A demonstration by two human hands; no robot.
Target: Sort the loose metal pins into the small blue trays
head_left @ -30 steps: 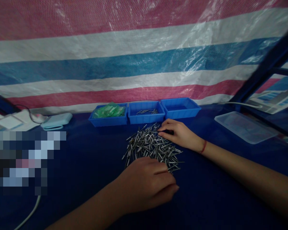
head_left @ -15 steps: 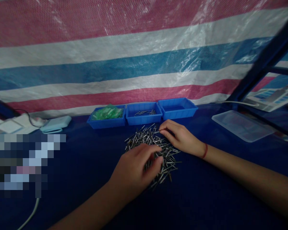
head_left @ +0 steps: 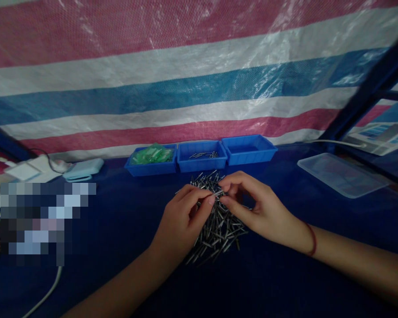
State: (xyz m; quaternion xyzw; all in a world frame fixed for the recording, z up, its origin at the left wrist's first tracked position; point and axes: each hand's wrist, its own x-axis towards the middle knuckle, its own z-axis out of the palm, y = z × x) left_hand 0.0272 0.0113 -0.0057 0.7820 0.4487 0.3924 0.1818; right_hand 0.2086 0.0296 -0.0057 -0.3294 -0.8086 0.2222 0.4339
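Note:
A heap of slim metal blind rivets [head_left: 220, 225] lies on the dark blue table [head_left: 272, 278] beneath my hands. My left hand [head_left: 185, 214] pinches one silver blind rivet [head_left: 218, 193] between thumb and index finger, just above the heap. From the other side my right hand [head_left: 257, 205] comes close to the rivet's free end. Its thumb and index finger are apart around that end, and whether a fingertip touches it I cannot tell.
Behind the heap stand three blue bins: one with green plastic bags [head_left: 152, 153], a middle bin [head_left: 202, 165] with a few rivets, and a right bin [head_left: 250, 157]. A clear plastic lid [head_left: 343, 174] lies right. A light blue case [head_left: 83, 168] and a cable [head_left: 49, 291] are left.
My left hand has moved up and closed on a rivet. My right hand, earlier pinching at the heap's far side, has come nearer and its fingers have parted.

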